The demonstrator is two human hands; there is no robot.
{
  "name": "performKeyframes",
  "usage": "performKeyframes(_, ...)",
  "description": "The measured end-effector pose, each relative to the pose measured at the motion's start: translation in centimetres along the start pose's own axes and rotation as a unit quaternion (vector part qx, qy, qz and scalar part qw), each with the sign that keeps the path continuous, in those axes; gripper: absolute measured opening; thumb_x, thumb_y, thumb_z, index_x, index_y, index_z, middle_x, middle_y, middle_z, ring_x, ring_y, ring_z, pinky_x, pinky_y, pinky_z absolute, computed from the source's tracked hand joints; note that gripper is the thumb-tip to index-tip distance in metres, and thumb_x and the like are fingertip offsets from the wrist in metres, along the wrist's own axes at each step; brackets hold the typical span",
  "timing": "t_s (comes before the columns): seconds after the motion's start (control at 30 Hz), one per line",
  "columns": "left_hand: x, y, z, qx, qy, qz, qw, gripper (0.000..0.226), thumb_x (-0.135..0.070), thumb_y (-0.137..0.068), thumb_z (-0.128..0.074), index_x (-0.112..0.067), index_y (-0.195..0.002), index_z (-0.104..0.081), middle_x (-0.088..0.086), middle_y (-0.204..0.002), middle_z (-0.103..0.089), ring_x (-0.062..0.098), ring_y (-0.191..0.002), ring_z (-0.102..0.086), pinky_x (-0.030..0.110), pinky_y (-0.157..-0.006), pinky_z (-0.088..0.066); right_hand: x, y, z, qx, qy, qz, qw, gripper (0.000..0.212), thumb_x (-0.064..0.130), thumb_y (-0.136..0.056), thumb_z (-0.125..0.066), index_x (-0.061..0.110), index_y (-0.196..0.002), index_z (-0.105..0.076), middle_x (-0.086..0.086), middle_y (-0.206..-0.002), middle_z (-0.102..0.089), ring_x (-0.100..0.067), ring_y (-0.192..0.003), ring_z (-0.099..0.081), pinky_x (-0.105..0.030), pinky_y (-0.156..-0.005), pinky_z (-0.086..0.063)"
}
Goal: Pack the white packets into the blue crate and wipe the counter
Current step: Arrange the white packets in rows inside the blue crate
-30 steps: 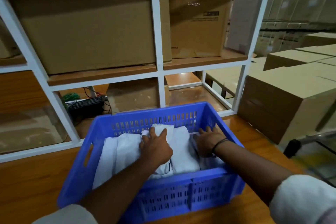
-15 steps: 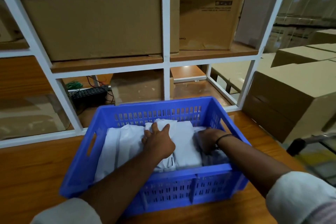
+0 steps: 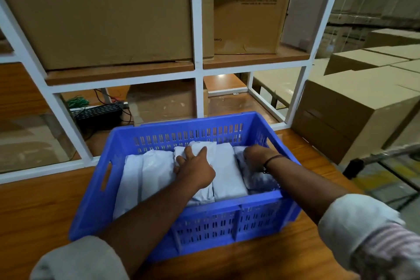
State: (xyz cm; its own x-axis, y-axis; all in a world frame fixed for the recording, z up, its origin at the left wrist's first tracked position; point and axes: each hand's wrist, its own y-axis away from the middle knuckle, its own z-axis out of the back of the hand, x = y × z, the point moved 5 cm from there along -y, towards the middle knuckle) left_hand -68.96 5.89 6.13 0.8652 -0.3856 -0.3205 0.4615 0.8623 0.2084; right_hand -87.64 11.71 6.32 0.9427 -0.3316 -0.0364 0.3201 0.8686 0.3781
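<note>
Packets (image 3: pixel 227 173) in crate (image 3: pixel 227 218), settling step: left hand (image 3: pixel 195 170) presses one, fingers (image 3: pixel 201 152) straight; right hand (image 3: pixel 254 157) grip seems curled on end packet (image 3: pixel 258 180). Next: free hands, wipe worktop (image 3: pixel 34 211).

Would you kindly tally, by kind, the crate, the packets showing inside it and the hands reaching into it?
Blue crate: 1
Packets: 5
Hands: 2, left hand and right hand
Total: 8
</note>
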Motion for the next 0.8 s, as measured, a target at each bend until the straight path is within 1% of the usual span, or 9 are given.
performKeyframes(0.13, 0.2, -0.2, 0.1, 0.002, 0.009, 0.001, 1.0, 0.065, -0.042, -0.099, -0.048, -0.037, -0.157, -0.019, 0.008, -0.165, 0.004, 0.041, -0.145, -0.014, 0.053, -0.116, -0.024, -0.3, -0.2, 0.4, -0.046, 0.016, -0.008, 0.999, 0.028, 0.018, -0.089, -0.062, 0.011, -0.116, -0.066, -0.013, -0.12, -0.067, -0.032, -0.112, -0.063, -0.038, -0.091, -0.052)
performKeyframes(0.23, 1.0, -0.1, 1.4, -0.013, 0.031, 0.009, 0.999, 0.063, -0.044, -0.1, -0.047, -0.039, -0.157, -0.021, 0.005, -0.166, 0.001, 0.04, -0.145, -0.017, 0.052, -0.116, -0.025, -0.4, -0.2, 0.3, -0.052, 0.011, -0.008, 0.999, 0.024, 0.016, -0.088, -0.059, 0.008, -0.11, -0.067, -0.014, -0.117, -0.067, -0.031, -0.108, -0.064, -0.036, -0.087, -0.053)
performKeyframes(0.4, 5.1, 0.4, 5.1, -0.082, 0.007, 0.028, 0.996, 0.061, -0.044, -0.1, -0.048, -0.039, -0.156, -0.023, 0.006, -0.166, -0.001, 0.043, -0.145, -0.018, 0.053, -0.114, -0.026, -0.7, -0.1, 0.5, -0.046, 0.004, -0.02, 0.999, 0.027, 0.018, -0.089, -0.061, 0.009, -0.115, -0.066, -0.013, -0.12, -0.065, -0.028, -0.11, -0.063, -0.035, -0.09, -0.053)
performKeyframes(0.47, 8.0, 0.3, 6.7, -0.109, 0.0, 0.051, 0.993, 0.061, -0.043, -0.1, -0.05, -0.039, -0.156, -0.026, 0.007, -0.165, -0.003, 0.045, -0.142, -0.021, 0.053, -0.113, -0.027, -0.4, -0.1, 0.6, -0.046, 0.014, -0.016, 0.999, 0.03, 0.02, -0.09, -0.062, 0.011, -0.118, -0.066, -0.011, -0.122, -0.065, -0.027, -0.113, -0.062, -0.032, -0.086, -0.049)
performKeyframes(0.53, 10.5, 0.3, 8.0, -0.121, 0.005, 0.068, 0.99, 0.061, -0.043, -0.1, -0.05, -0.037, -0.156, -0.027, 0.008, -0.165, -0.005, 0.048, -0.141, -0.021, 0.054, -0.114, -0.027, 0.1, -0.1, 0.8, -0.048, 0.017, -0.001, 0.999, 0.03, 0.021, -0.09, -0.063, 0.013, -0.118, -0.065, -0.009, -0.12, -0.066, -0.026, -0.109, -0.062, -0.03, -0.08, -0.046)
performKeyframes(0.6, 12.2, 0.5, 8.5, -0.116, 0.006, 0.08, 0.99, 0.061, -0.044, -0.101, -0.049, -0.037, -0.157, -0.026, 0.009, -0.166, -0.004, 0.05, -0.143, -0.017, 0.056, -0.114, -0.025, 0.7, -0.3, 0.9, -0.04, 0.026, 0.023, 0.999, 0.026, 0.021, -0.087, -0.067, 0.018, -0.113, -0.062, -0.007, -0.112, -0.066, -0.022, -0.096, -0.059, -0.029, -0.078, -0.044)
performKeyframes(0.67, 12.7, 1.0, 8.2, -0.108, -0.01, 0.081, 0.991, 0.061, -0.046, -0.102, -0.047, -0.037, -0.157, -0.024, 0.009, -0.166, -0.003, 0.05, -0.143, -0.017, 0.056, -0.114, -0.025, 0.9, -0.8, 0.7, -0.038, 0.027, 0.032, 0.998, 0.017, 0.021, -0.086, -0.069, 0.022, -0.099, -0.058, -0.005, -0.103, -0.064, -0.02, -0.088, -0.055, -0.029, -0.076, -0.045)
performKeyframes(0.73, 12.8, 1.6, 7.3, -0.089, -0.023, 0.085, 0.992, 0.061, -0.047, -0.102, -0.045, -0.038, -0.158, -0.022, 0.008, -0.166, -0.001, 0.049, -0.144, -0.016, 0.055, -0.115, -0.024, 1.0, -1.0, 0.6, -0.05, 0.019, 0.028, 0.998, 0.009, 0.024, -0.089, -0.065, 0.02, -0.089, -0.058, -0.005, -0.099, -0.065, -0.02, -0.084, -0.056, -0.029, -0.074, -0.046)
performKeyframes(0.8, 12.8, 2.0, 6.3, -0.055, -0.014, 0.094, 0.994, 0.061, -0.047, -0.103, -0.043, -0.038, -0.158, -0.017, 0.007, -0.166, 0.004, 0.048, -0.147, -0.009, 0.056, -0.117, -0.02, 1.2, -0.8, 0.7, -0.063, 0.009, 0.026, 0.998, 0.01, 0.026, -0.093, -0.06, 0.017, -0.09, -0.061, -0.003, -0.093, -0.064, -0.019, -0.084, -0.06, -0.03, -0.075, -0.049)
